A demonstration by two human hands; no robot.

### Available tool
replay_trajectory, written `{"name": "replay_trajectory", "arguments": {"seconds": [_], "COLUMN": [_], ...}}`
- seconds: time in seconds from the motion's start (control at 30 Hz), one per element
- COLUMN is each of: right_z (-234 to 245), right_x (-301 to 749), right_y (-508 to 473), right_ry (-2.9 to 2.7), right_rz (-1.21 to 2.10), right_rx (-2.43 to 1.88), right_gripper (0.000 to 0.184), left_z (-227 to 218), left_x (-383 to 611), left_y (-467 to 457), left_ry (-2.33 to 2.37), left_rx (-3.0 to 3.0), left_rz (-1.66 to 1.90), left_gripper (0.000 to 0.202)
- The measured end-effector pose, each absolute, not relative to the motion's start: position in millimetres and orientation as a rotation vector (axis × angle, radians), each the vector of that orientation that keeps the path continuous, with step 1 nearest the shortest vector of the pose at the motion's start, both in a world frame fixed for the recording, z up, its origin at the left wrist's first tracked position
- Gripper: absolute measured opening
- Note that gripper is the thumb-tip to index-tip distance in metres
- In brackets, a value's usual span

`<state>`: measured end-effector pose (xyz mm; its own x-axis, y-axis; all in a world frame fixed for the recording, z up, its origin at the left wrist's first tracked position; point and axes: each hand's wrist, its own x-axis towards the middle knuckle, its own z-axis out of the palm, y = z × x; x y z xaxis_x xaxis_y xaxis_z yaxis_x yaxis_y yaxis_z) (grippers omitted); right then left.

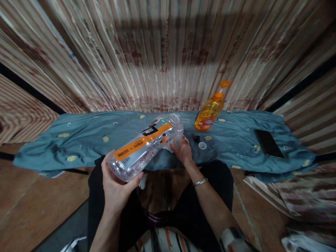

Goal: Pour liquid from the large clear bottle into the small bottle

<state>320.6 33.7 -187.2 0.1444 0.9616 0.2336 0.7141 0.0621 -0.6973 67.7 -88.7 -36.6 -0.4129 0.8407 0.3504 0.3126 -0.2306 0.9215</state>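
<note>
A large clear plastic bottle (147, 145) with an orange and grey label lies tilted across the front of me, its neck up and to the right. My left hand (115, 185) is wrapped around its base. Close by the neck, my right hand (183, 152) is closed on a small translucent container (177, 135), whose shape is partly hidden by the fingers and the bottle. Something white like tissue (168, 145) shows beside the right fingers. Right of that hand lie a small black cap (196, 139) and a round white lid (202, 145).
A pump bottle of yellow-orange liquid (210, 112) stands toward the back of the narrow table, which has a teal cloth (86, 140). A dark phone (268, 143) lies at the right. Striped curtains (162, 52) hang behind and at both sides, with black poles at the ends.
</note>
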Motion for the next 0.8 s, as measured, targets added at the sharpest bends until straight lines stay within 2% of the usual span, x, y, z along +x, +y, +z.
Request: {"name": "replay_trajectory", "arguments": {"seconds": [0.43,0.8], "right_z": [-179.3,-171.3], "right_x": [312.5,310.0], "right_y": [32.2,30.1], "right_ry": [-1.516,-1.598], "right_rz": [0.435,0.357], "right_rx": [-1.848,-1.902], "right_gripper": [0.076,0.068], "left_z": [-39.5,-31.6], "left_x": [69.8,71.1], "left_y": [-89.2,-89.9], "left_ry": [1.594,1.638], "left_rx": [1.344,1.328], "left_rz": [1.687,1.691], "left_gripper": [0.104,0.100]}}
